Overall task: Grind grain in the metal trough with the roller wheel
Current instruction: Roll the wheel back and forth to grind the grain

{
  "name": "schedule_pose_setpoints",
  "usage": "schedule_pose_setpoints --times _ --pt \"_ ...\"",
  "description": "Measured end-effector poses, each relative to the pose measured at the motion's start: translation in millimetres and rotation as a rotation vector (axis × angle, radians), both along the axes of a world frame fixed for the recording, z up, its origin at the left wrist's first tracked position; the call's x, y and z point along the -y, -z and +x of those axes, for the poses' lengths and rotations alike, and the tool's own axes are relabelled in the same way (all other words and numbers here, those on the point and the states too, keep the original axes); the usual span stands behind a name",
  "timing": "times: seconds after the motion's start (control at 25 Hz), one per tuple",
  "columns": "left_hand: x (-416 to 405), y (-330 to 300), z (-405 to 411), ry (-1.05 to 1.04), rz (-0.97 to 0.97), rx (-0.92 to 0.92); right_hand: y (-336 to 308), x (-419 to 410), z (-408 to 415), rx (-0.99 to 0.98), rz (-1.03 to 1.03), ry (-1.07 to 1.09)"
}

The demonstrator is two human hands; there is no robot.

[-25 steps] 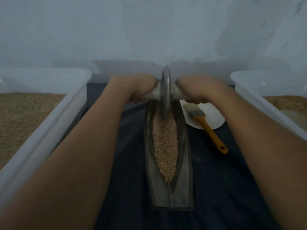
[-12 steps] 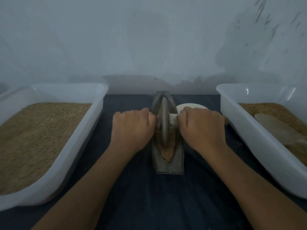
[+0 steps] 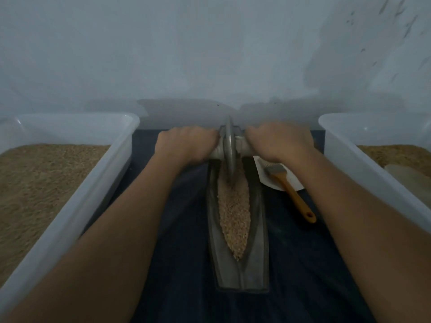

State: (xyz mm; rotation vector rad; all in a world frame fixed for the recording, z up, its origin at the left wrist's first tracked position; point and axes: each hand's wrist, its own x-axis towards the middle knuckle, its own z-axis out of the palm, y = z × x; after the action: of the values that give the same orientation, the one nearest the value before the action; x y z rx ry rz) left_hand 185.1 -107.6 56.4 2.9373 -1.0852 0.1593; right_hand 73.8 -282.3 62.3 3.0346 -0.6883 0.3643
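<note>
Head view: grain (image 3: 234, 213) in trough (image 3: 258, 252)

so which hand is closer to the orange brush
Right. The right hand holds the roller's handle just above the brush; the left hand holds the opposite handle, across the trough from it.

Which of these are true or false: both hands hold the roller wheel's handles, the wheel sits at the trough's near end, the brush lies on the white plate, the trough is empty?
1. Left hand and right hand grip the grey metal roller wheel: true.
2. Wheel at near end of long metal trough: false, far end.
3. Orange-handled brush lies partly on round white plate: true.
4. Trough empty: false, tan grain fills it.
</note>
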Motion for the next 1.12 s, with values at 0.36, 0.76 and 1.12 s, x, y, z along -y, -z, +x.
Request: schedule_pose_setpoints --times 0.36,0.76,1.12 --pt "1 2 -15 0.04 -0.058 0.135 7 -9 -24 -0.047 0.052 0.025" --pt "-74 41 -106 0.141 -0.334 0.387 28 -73 -106 0.357 -0.216 -0.039" --pt "-9 4 -9 -0.008 -0.019 -0.073 3 -5 -9 0.056 -0.046 0.008"
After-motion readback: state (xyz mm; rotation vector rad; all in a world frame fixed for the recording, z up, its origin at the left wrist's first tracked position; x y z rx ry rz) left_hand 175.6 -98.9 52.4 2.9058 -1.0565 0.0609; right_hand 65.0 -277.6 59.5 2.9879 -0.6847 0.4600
